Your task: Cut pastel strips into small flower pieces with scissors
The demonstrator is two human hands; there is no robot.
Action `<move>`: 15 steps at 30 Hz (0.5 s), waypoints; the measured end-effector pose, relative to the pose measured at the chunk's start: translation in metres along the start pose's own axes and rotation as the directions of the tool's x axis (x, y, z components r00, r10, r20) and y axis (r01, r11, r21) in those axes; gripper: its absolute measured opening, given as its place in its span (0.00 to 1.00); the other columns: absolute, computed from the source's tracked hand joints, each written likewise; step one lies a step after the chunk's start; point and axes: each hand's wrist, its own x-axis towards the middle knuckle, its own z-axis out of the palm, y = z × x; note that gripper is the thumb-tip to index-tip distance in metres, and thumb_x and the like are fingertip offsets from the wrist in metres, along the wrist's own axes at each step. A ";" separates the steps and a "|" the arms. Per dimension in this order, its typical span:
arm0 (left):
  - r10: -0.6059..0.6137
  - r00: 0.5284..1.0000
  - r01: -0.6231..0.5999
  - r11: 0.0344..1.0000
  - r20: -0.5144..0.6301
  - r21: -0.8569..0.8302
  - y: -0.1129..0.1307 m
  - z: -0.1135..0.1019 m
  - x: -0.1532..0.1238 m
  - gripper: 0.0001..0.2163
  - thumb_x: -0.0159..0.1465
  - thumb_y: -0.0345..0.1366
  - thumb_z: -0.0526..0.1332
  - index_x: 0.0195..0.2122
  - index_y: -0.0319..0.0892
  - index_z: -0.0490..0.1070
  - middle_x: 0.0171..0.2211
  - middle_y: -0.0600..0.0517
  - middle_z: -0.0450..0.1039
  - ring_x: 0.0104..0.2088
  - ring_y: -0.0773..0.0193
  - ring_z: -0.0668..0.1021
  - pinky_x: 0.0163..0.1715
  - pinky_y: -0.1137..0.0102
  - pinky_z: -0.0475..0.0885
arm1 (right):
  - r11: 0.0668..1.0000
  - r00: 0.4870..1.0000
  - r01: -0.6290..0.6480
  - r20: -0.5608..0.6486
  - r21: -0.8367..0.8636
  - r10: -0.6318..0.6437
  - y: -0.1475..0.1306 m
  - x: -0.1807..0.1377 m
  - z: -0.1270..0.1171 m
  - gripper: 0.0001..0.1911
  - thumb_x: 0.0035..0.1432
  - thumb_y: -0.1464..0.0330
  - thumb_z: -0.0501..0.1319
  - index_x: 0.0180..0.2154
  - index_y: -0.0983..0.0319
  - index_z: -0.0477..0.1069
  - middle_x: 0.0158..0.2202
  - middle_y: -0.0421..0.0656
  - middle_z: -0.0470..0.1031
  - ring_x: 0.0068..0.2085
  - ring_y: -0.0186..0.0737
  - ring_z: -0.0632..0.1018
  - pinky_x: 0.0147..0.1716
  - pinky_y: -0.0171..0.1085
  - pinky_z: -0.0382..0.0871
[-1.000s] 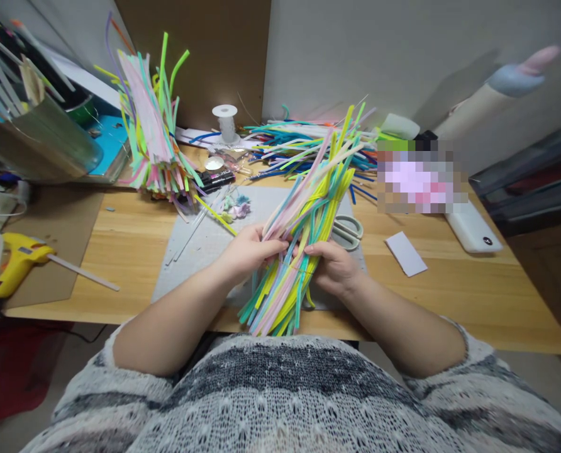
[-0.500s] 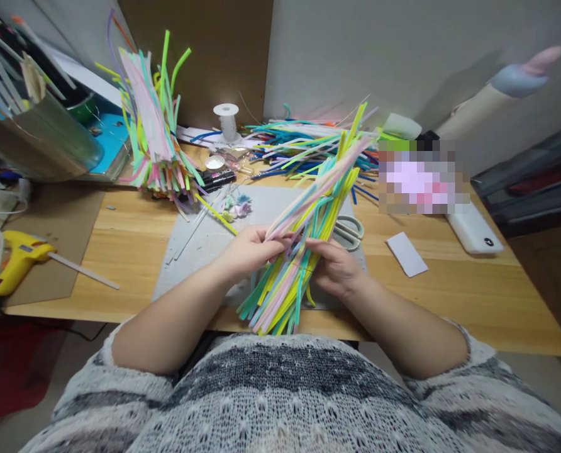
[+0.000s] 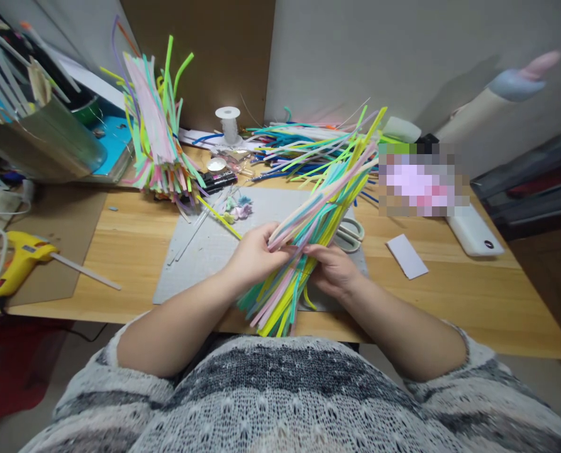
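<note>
Both of my hands grip a thick bundle of pipe cleaners (image 3: 285, 292) in yellow, teal, pink and pale blue, held slanted above the table's front edge. My left hand (image 3: 258, 253) is closed on its left side, with several pink and blue stems passing between thumb and fingers. Around the right side of the bundle my right hand (image 3: 334, 267) is closed, its thumb near the middle. Under the bundle lies a grey cutting mat (image 3: 195, 251). Scissors (image 3: 350, 234) rest just behind my right hand, partly hidden by the stems.
A second bundle of pipe cleaners (image 3: 153, 132) stands at the back left, and a loose pile (image 3: 299, 148) lies by the wall. A yellow glue gun (image 3: 19, 261) is at far left. A white spool (image 3: 229, 126), a small card (image 3: 407, 256) and a white device (image 3: 476, 229) also sit on the table.
The bundle's upper end has shifted slightly right, and its loose pink stems lie closer to the rest. Both hands keep their hold in nearly the same place.
</note>
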 end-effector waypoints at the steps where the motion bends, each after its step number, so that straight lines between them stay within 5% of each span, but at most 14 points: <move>1: -0.001 1.000 0.001 1.000 0.004 0.003 0.000 0.000 -0.001 0.05 0.52 0.33 0.61 0.29 0.39 0.69 0.24 0.56 0.69 0.26 0.68 0.71 0.27 0.74 0.64 | 1.000 1.000 0.013 0.001 -0.011 -0.013 0.000 0.000 0.000 0.10 0.32 0.71 0.69 0.24 0.61 0.77 0.28 0.41 0.80 0.35 0.47 0.80 0.42 0.46 0.72; 7: 0.024 1.000 -0.024 0.998 -0.009 -0.049 0.001 0.001 -0.002 0.05 0.53 0.34 0.62 0.29 0.38 0.69 0.25 0.56 0.69 0.28 0.68 0.71 0.28 0.74 0.64 | 0.997 0.997 0.081 -0.001 -0.009 -0.081 0.001 -0.002 0.002 0.15 0.32 0.72 0.69 0.30 0.60 0.77 0.27 0.39 0.80 0.34 0.46 0.80 0.40 0.45 0.73; 15: 0.001 0.998 -0.007 0.995 0.058 0.103 0.004 -0.001 -0.004 0.06 0.54 0.36 0.60 0.26 0.39 0.70 0.24 0.55 0.68 0.27 0.67 0.70 0.26 0.73 0.61 | 0.990 0.990 0.140 0.026 -0.013 -0.139 0.003 0.001 0.001 0.21 0.35 0.74 0.69 0.37 0.59 0.77 0.29 0.38 0.80 0.31 0.44 0.79 0.37 0.44 0.74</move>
